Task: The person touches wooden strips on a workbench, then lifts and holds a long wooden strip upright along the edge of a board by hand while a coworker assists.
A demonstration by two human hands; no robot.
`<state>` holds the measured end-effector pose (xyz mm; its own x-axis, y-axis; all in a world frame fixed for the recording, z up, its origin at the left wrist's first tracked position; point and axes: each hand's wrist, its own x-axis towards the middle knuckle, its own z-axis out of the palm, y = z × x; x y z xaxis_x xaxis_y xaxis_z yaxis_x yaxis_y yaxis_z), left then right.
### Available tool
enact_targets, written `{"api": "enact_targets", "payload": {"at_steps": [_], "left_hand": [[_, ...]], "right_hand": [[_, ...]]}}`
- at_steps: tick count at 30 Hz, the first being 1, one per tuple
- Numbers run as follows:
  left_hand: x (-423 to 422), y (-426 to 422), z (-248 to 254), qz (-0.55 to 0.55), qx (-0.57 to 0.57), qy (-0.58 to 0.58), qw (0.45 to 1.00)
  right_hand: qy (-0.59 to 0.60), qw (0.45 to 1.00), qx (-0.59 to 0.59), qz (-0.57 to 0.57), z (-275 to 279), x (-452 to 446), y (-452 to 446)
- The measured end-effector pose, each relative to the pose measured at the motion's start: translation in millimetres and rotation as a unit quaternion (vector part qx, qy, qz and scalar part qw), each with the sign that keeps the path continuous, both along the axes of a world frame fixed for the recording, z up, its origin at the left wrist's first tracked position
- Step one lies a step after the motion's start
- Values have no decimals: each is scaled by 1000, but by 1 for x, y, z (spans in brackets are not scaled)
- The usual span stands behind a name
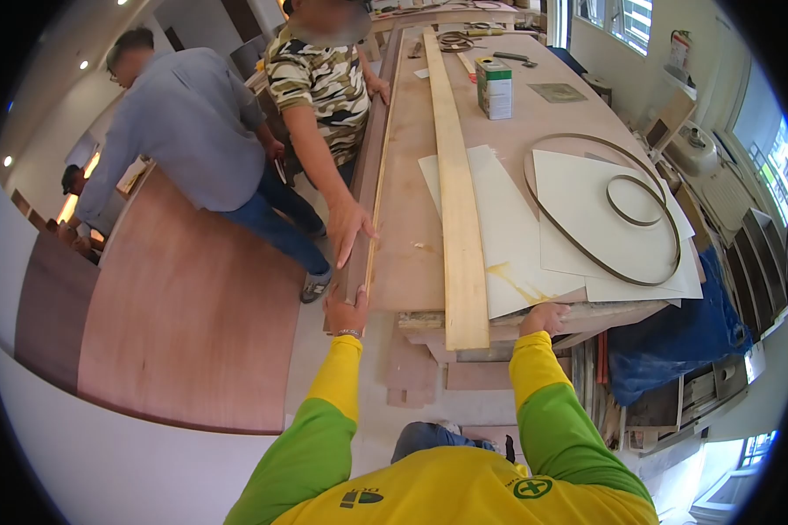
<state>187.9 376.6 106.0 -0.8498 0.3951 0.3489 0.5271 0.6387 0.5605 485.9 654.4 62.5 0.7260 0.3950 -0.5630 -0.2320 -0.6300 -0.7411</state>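
My left hand is closed around the near end of a long brown board that runs along the table's left side. A co-worker in a camouflage shirt has one hand on the same board, just beyond mine, and the other farther up. At the table's near edge, my right hand is closed on the tabletop rim, its fingertips partly hidden. Between my hands a long pale wooden strip lies lengthwise, its near end sticking out past the table edge. White sheets lie beside my right hand.
On the worktable are a loop of brown edging strip, a metal can, a hammer and a grey plate. Large reddish panels stand at left near another person. A blue tarp hangs at right.
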Motion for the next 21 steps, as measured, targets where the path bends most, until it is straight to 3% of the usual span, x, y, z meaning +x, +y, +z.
{"api": "enact_targets", "payload": {"at_steps": [8,11,14,20,21], "left_hand": [[2,2,-5,-22,64,76,995],[2,-3,-9,41,-12,70,997],[0,-10,-16,7,-12,86,996],[11,-20,-38,51,-70,38,996],[14,-25,-43,41,-77,112,990]], "right_hand": [[21,1000,0,-14,-10,2,5],[-5,999,14,-35,-14,3,7],[-23,999,5,-38,-29,3,14],[-38,999,10,-36,-36,1,16],[-35,999,1,-29,-32,2,15]]}}
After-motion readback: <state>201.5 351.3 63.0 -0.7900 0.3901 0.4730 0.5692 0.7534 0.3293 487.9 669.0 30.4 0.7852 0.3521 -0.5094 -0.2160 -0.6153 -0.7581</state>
